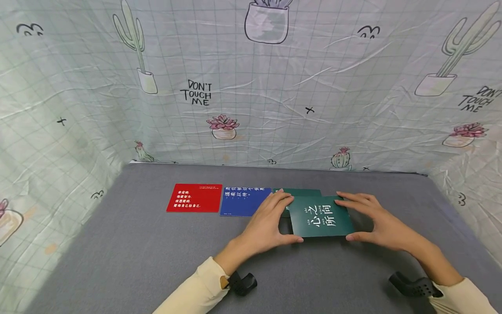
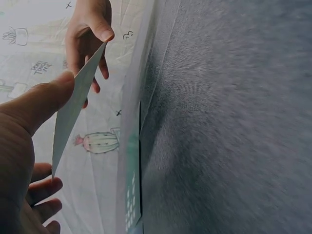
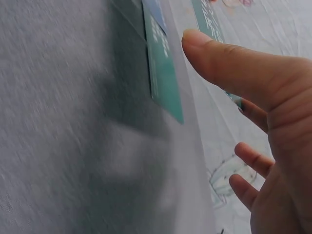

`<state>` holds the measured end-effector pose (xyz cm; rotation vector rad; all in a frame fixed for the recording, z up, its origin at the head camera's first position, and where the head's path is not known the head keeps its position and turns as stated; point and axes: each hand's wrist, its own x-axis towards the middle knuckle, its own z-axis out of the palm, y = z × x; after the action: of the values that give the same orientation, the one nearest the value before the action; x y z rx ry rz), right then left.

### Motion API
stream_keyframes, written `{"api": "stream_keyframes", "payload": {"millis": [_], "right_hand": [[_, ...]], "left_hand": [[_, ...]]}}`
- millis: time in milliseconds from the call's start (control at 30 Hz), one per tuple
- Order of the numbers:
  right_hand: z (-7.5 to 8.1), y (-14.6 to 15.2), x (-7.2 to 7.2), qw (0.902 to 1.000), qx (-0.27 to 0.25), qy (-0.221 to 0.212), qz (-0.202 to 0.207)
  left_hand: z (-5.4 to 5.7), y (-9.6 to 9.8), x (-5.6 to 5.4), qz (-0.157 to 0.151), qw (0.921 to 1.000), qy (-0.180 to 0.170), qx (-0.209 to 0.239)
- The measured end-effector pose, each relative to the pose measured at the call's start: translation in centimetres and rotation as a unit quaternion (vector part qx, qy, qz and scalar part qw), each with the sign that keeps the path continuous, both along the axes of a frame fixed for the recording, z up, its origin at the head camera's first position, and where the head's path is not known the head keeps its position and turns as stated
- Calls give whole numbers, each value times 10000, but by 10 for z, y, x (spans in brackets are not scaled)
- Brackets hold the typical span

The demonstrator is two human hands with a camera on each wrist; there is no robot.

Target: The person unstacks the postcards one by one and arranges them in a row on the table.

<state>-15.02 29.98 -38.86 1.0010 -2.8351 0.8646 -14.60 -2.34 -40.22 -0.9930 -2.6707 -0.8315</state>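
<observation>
A dark green card (image 1: 322,216) with large white Chinese characters is held up off the grey tabletop, seen nearly edge-on in the left wrist view. My left hand (image 1: 260,224) grips its left side, with the thumb at the near edge and the fingers toward the far edge. At the right side, my right hand (image 1: 386,222) holds it by the corners between thumb and fingers. Partly hidden beneath, another green card (image 1: 307,192) lies flat on the table. Left of it are a blue card (image 1: 241,203) and a red card (image 1: 196,198), both with white writing.
The grey tabletop (image 1: 157,261) runs back to a hanging cloth (image 1: 274,104) printed with cacti and lettering, which also closes off both sides. Black wrist devices, one (image 1: 243,284) on the left and one (image 1: 413,285) on the right, sit at the cream sleeves.
</observation>
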Motion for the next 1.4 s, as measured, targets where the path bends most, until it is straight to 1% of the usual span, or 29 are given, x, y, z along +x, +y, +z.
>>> {"api": "stream_keyframes", "payload": {"millis": [233,400,567,700,933,1033,1233,1400], "right_hand": [[3,17,-8,9998,9,-140,-173],[5,29,-13,9995,100,-255,-160],[6,41,-18,9984,197,-450,-282],[6,47,-22,9980,219,-483,-351],[5,58,-28,9975,248,-531,-396],[5,64,-33,9971,282,-630,-308],[5,72,-40,9948,137,-985,-224],[2,78,-42,9939,221,-1041,-273]], "left_hand": [[2,20,-13,108,9997,-90,-211],[2,33,-21,134,9993,-50,-347],[2,48,-29,185,9988,-19,-461],[3,59,-35,205,9982,37,-568],[0,76,-46,315,9959,24,-843],[0,83,-49,373,9945,-6,-976],[-3,93,-57,467,9914,-75,-1224],[-7,103,-63,474,9883,-149,-1439]]}}
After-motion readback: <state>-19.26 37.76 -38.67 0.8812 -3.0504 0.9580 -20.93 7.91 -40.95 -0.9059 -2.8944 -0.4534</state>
